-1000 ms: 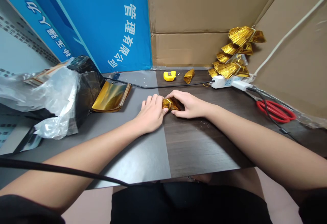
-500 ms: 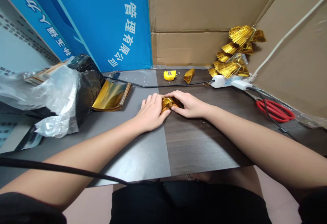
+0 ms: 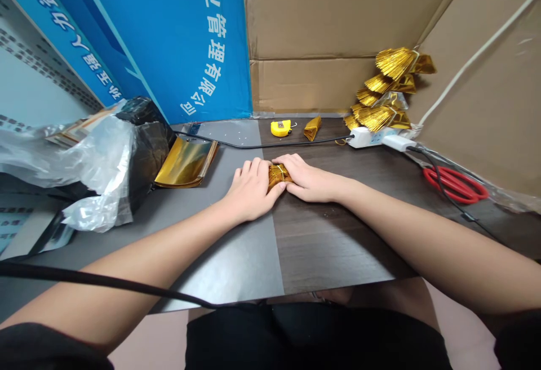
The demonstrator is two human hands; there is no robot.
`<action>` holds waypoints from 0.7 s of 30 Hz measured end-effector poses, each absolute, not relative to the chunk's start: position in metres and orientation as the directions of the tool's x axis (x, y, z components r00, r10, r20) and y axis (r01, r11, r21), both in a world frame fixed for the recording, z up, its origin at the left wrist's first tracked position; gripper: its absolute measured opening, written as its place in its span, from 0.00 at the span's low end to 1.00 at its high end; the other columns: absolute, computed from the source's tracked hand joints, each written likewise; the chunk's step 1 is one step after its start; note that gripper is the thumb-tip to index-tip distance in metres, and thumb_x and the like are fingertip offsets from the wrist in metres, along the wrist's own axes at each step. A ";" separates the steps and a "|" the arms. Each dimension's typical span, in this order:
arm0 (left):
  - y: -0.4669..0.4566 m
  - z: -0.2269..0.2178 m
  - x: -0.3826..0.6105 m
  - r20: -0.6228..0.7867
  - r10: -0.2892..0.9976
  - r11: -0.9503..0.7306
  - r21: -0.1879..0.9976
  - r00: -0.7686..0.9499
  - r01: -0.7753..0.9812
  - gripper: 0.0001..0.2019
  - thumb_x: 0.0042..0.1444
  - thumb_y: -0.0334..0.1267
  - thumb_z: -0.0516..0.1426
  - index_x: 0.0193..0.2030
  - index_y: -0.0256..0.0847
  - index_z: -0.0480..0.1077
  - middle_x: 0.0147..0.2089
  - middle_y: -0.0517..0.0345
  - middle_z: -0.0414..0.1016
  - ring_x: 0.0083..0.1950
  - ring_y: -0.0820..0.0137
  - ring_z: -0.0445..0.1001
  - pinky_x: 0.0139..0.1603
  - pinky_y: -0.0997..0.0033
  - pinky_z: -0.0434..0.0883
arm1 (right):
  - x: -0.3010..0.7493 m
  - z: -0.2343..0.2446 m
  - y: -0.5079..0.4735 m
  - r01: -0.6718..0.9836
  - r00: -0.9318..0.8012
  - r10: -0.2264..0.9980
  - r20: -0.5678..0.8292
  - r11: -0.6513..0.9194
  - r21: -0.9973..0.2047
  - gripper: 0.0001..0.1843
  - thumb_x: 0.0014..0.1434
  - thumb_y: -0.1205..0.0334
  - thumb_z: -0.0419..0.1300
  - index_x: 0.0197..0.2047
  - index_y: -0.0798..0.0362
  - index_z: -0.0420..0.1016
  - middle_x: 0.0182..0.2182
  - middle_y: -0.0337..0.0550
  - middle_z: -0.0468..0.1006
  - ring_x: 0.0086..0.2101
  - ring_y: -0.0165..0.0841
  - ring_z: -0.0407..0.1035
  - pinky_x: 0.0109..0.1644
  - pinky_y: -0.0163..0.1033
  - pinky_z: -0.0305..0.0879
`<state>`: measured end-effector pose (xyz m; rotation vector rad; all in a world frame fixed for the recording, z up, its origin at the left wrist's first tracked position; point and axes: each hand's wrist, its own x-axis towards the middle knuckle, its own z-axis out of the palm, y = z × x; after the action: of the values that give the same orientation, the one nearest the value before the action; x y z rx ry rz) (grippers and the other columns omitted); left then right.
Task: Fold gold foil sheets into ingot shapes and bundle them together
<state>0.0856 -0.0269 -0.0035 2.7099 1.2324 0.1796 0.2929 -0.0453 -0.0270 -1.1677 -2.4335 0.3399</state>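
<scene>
- left hand [image 3: 251, 191]: grip pressing, fingers together, against the gold foil bundle [image 3: 278, 177]
- right hand [image 3: 310, 181]: grip pressing the bundle's opposite end, fingers together
- bundle: sitting between both hands on the table [image 3: 333, 246]

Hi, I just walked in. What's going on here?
A person is working at a table with bare hands. Their left hand and right hand press from either side on a small gold foil bundle with a thin tie around it. A stack of gold foil sheets lies further left. Ahead are a yellow tape measure and a pile of fringed gold foil pieces behind a white power strip. Red-handled scissors lie to the right.
</scene>
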 end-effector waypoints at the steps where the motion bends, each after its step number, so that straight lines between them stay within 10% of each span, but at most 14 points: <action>1: -0.027 -0.003 0.086 0.045 0.757 -0.647 0.192 0.652 0.738 0.27 0.68 0.56 0.43 0.62 0.37 0.61 0.59 0.43 0.66 0.59 0.52 0.65 0.59 0.45 0.69 | 0.292 -0.026 -0.046 0.683 -0.559 0.789 0.257 0.613 -0.397 0.22 0.65 0.62 0.51 0.61 0.59 0.59 0.55 0.62 0.67 0.55 0.50 0.62 0.60 0.65 0.64; 12: -0.030 -0.002 0.088 0.060 0.772 -0.634 0.117 0.632 0.764 0.26 0.69 0.53 0.44 0.61 0.35 0.63 0.59 0.41 0.67 0.59 0.51 0.67 0.58 0.49 0.71 | 0.289 -0.025 -0.046 0.704 -0.538 0.817 0.206 0.570 -0.423 0.13 0.68 0.60 0.50 0.54 0.55 0.59 0.55 0.59 0.66 0.55 0.49 0.60 0.62 0.61 0.61; 21: -0.040 -0.004 0.088 0.091 0.780 -0.626 0.071 0.619 0.777 0.35 0.71 0.50 0.42 0.75 0.26 0.46 0.73 0.34 0.59 0.70 0.51 0.64 0.67 0.53 0.68 | 0.290 -0.025 -0.045 0.710 -0.514 0.835 0.195 0.542 -0.449 0.20 0.63 0.65 0.51 0.59 0.57 0.58 0.58 0.60 0.64 0.58 0.49 0.59 0.65 0.63 0.59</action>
<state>0.0881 -0.0403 -0.0039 2.8046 1.3482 0.1766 0.2897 -0.0448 -0.0253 -1.2639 -2.3952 0.4438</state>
